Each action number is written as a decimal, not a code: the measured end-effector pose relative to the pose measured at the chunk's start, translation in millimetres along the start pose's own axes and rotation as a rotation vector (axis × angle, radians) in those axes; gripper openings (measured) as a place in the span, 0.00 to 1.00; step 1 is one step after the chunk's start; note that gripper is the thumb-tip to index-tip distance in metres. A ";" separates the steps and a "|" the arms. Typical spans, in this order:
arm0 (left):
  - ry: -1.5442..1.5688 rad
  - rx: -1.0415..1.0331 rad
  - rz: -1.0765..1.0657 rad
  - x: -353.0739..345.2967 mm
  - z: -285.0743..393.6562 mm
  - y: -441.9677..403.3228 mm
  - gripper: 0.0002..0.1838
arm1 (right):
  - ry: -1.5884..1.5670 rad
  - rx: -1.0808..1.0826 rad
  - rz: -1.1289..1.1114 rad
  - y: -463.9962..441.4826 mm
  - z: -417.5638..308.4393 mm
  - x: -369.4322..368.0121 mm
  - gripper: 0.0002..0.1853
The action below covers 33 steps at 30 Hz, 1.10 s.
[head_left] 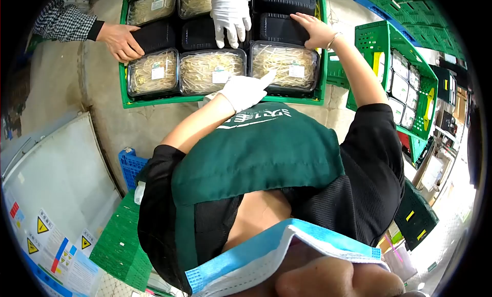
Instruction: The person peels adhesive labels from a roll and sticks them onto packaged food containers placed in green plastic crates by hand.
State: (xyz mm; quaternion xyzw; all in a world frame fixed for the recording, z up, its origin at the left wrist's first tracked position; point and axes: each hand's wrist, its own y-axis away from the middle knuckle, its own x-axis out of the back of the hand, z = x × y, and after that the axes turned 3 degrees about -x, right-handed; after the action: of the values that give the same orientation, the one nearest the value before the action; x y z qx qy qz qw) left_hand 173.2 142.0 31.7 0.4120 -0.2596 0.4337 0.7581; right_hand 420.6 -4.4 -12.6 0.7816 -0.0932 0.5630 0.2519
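Packs [202, 69] fill the crate's [154, 101] near edge — left hand [243, 93] there, grip unclear; right hand [315, 33] open on black box [274, 28] — remainder uncertain.

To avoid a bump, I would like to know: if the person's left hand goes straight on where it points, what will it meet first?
The left hand would probably meet the right-hand sprout pack of the nearest row. One of its fingers overlaps it in this view; whether they touch is unclear.

Left grip [246, 93] at sprout pack [284, 61], right grip [315, 32] on black tray [277, 28].
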 end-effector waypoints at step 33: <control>1.074 0.682 0.590 -4.1 -19.7 127.7 0.15 | 0.028 0.033 0.136 -96.7 81.0 23.9 0.34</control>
State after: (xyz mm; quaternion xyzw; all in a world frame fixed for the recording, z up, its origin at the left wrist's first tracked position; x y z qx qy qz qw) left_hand 60.6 193.3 69.4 0.2678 0.2005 0.8221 0.4606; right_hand 538.0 41.3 -37.7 0.7696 -0.1332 0.5910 0.2015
